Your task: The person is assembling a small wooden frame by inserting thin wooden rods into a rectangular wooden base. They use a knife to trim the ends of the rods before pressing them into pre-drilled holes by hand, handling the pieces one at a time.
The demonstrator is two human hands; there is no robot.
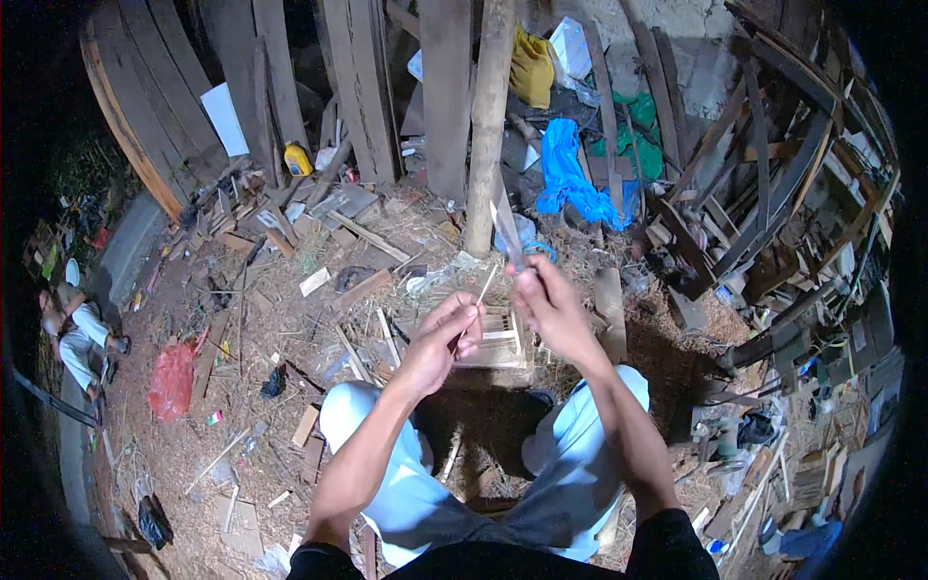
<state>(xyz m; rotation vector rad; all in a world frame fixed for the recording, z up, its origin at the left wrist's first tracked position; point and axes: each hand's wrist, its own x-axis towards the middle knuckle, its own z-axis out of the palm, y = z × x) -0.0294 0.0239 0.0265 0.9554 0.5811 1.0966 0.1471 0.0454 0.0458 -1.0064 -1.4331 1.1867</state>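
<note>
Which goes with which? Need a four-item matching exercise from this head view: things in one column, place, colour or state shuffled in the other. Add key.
1. knife
2. thin stick
3. round wooden pole
4. plastic container

A. yellow
B. in the left hand
C. standing upright
D. in the right hand

Pairs: 1-D, 2-B, 3-C, 4-A

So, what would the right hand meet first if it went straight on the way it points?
With the knife leading, the right hand would probably meet the upright wooden pole first, though this single view leaves the depth unclear.
</note>
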